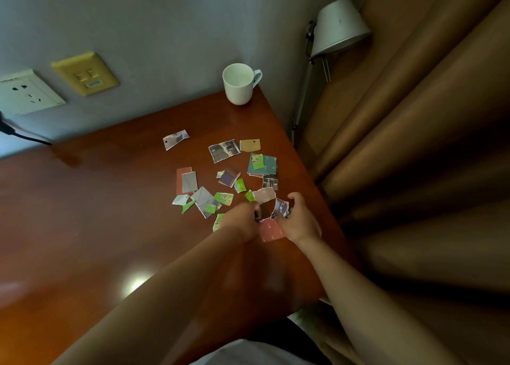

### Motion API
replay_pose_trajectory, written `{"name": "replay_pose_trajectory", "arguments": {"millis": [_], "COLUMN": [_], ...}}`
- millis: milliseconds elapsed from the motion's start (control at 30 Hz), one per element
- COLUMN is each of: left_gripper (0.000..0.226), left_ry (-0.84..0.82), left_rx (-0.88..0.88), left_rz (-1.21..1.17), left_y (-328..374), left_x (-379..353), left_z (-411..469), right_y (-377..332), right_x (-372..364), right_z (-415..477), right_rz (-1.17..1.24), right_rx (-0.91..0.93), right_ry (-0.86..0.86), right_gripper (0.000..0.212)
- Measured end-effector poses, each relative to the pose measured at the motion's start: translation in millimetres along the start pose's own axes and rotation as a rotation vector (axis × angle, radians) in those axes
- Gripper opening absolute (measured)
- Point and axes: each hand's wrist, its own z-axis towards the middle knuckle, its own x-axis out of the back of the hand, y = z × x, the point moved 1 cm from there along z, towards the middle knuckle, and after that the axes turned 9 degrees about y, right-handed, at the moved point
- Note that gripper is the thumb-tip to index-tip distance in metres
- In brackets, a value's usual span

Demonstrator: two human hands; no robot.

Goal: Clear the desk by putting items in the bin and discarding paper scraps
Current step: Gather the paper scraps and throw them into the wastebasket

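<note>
On the far left wall there is a socket [27,93] with a black cable [24,135], well apart from the work, so no trouble there.

The paper scraps [223,198] lie spread out on the brown desk [96,199], mostly toward its right side. One lone scrap [175,139] sits farther back and to the left of the others. It could be missed and left behind.

The left hand [242,218] is low over the near scraps. It is blurry, so I cannot tell if its fingers are pinching anything. A fast sweep could push small pieces around instead of picking them up.

The white mug [238,84] stands at the far corner, close to the desk's edge. A bump while reaching back there could knock it off.

The right hand [300,221] has its fingers curled round a purple scrap [281,207], with a red scrap [271,232] lying just below it. This hand is near the right edge of the desk. Loose pieces could slide over the edge and fall down by the curtain [414,144], where they would be hard to find.

No bin shows, so carried scraps may drop on the way.
</note>
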Motion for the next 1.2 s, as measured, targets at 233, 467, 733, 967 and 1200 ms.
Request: {"name": "replay_pose_trajectory", "arguments": {"millis": [233,467,733,967,1200], "left_gripper": [0.014,0.011,0.019,0.017,0.025], "left_ry": [0.019,-0.001,0.122,0.324,0.581], "left_rx": [-0.001,0.038,0.429,0.555,0.667], "left_rz": [0.018,-0.109,-0.831,-1.224,-1.471], "left_y": [-3.1,-3.1,-3.7,-44.2,-116.2], "left_x": [-4.9,-2.3,23.6,47.9,89.2], "left_z": [2.1,2.5,-19.6,-66.1,-136.6], "right_y": [-6.6,-4.6,-33.5,-87.7,-164.6], "right_x": [0.5,-0.1,11.9,-11.3,-64.6], "right_z": [7.7,9.5,-9.9,-42.8,-109.5], "right_rz": [-0.127,-0.002,0.831,1.067,0.948], "right_rx": [0.003,0.003,-0.333,-0.279,-0.187], "right_ry": [0.007,-0.050,-0.214,-0.557,-0.849], "right_gripper": [0.031,0.019,0.015,0.017,0.031]}}
